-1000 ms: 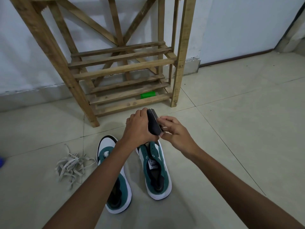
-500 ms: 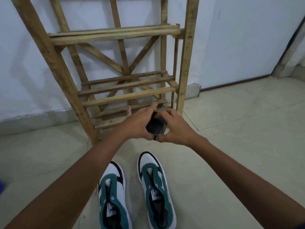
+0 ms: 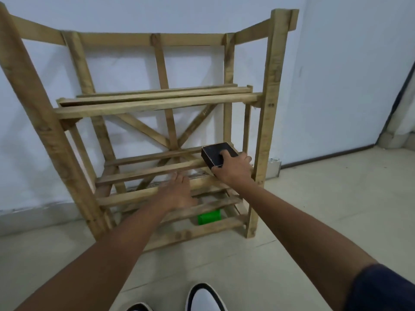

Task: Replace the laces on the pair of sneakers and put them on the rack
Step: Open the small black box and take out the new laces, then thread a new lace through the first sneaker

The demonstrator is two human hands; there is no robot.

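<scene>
A wooden rack [image 3: 157, 104] with slatted shelves stands against the white wall. My right hand [image 3: 233, 169] grips a small black box [image 3: 215, 154] at the right end of the rack's middle shelf. My left hand [image 3: 177, 191] hovers with relaxed fingers over the front slat of that shelf and holds nothing. Only the white, black-edged toes of the two sneakers show at the bottom edge, the right one [image 3: 202, 299] and the left one [image 3: 139, 307], standing on the tiled floor.
A green cylinder [image 3: 208, 217] lies on the floor under the lowest shelf. A dark skirting line [image 3: 325, 157] runs along the wall to the right, and a doorway edge [image 3: 399, 104] shows at the far right.
The view has tilted up from the sneakers to the rack. My left hand has let go of the black box. My right hand alone has carried it to the middle shelf.
</scene>
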